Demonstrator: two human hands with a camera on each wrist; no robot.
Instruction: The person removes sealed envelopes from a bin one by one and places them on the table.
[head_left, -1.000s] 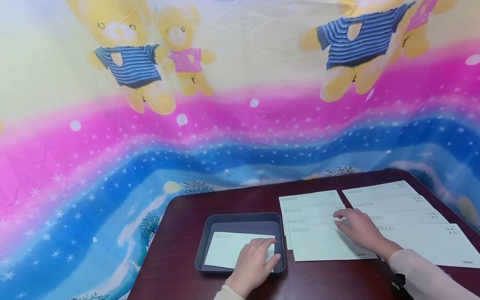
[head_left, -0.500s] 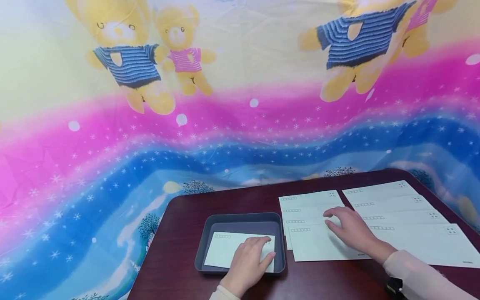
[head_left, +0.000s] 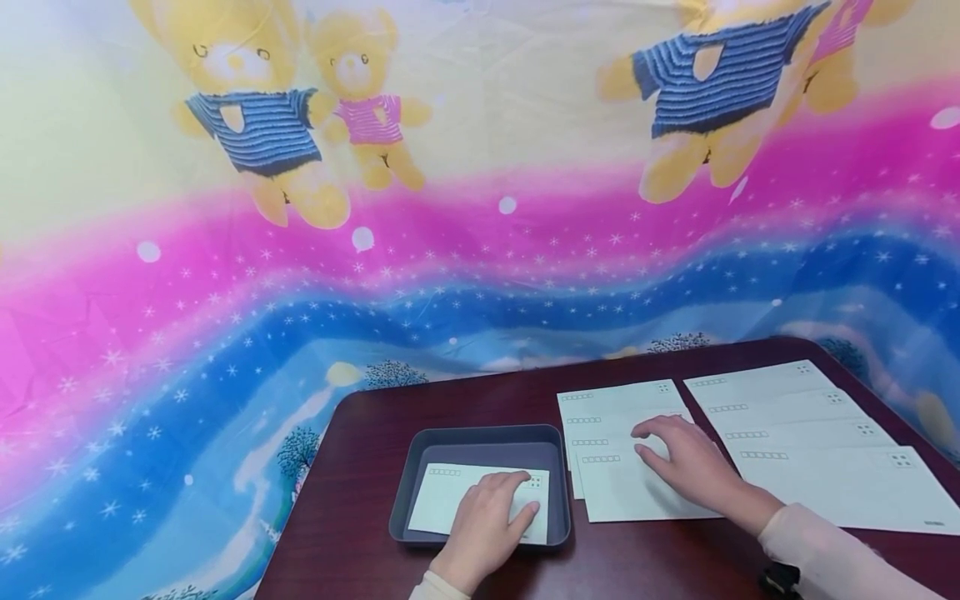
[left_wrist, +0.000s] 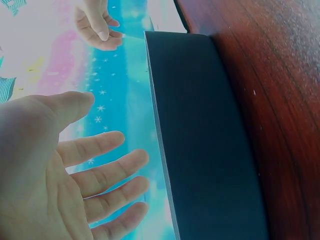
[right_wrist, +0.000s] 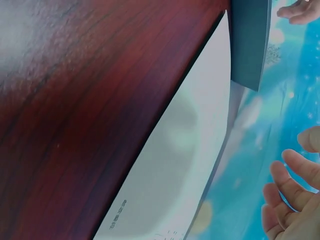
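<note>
My left hand (head_left: 480,521) hovers over a dark grey tray (head_left: 472,432), its fingers spread and loosely bent. A white envelope (head_left: 437,504) lies flat in the tray, partly hidden by that hand. In the left wrist view the palm and fingers hold nothing, and the tray's outer wall (left_wrist: 205,125) rises beside them. My right hand (head_left: 686,467) is above the left column of overlapping white envelopes (head_left: 611,492). The right wrist view shows its relaxed fingers (right_wrist: 287,185) apart from the front envelope (right_wrist: 165,150), with nothing held.
A second column of overlapping envelopes (head_left: 832,492) lies at the right of the dark red-brown table (head_left: 345,517). Printed boxes mark their corners. Behind the table hangs a cloth (head_left: 480,242) with teddy bears and snowflakes. A black band (head_left: 780,577) shows at my right wrist.
Both hands have drifted left. The left hand uncovers more of the tray envelope's right corner; the right has moved away from the right column. The envelopes and tray have stayed put.
</note>
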